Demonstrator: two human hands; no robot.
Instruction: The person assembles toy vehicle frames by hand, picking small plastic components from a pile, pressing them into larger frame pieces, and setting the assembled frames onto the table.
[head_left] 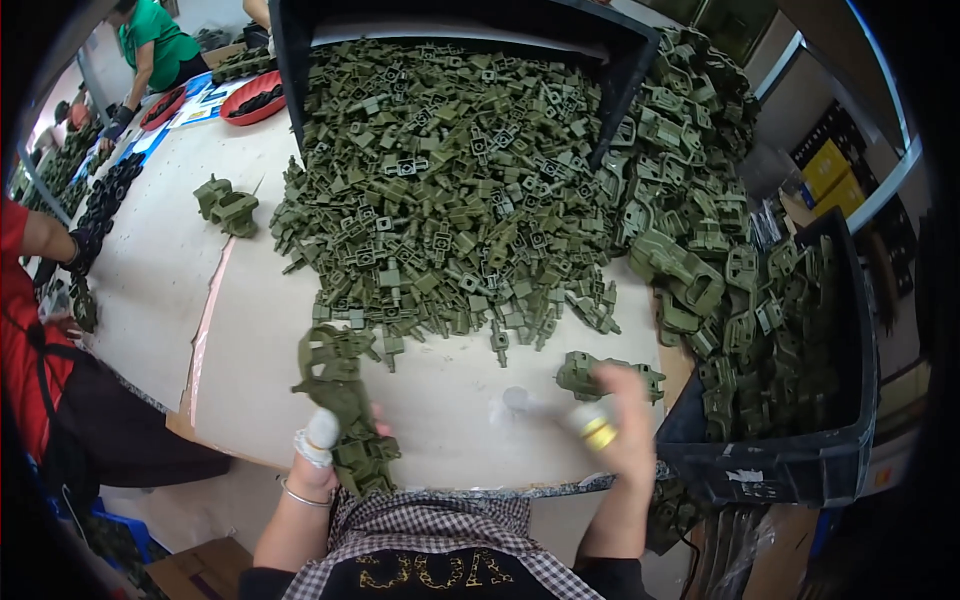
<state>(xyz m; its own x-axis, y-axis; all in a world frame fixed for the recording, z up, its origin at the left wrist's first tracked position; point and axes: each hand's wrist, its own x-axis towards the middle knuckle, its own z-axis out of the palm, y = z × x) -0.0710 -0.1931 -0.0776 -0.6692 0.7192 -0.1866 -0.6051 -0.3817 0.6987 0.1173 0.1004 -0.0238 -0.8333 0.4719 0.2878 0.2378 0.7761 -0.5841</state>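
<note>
My left hand (318, 455), its thumb wrapped in white, grips a long olive-green plastic toy vehicle body (345, 385) above the near edge of the table. My right hand (628, 440), smeared by motion, is closed around a blurred hammer-like tool (516, 401) with a round greyish end pointing left. A white and yellow band shows by its thumb. Just beyond that hand, another green vehicle body (578, 375) lies on the table, partly covered by the fingers. Ahead is a large heap of small green plastic pieces (440, 200), some scattered at its near edge.
A black bin (635, 85) lies tipped behind the heap. Larger green parts (690, 190) pile up at the right, beside a black crate (770, 480) of similar parts. One green part (228, 205) sits far left. Red bowls (250, 98) and co-workers (155, 45) are farther left.
</note>
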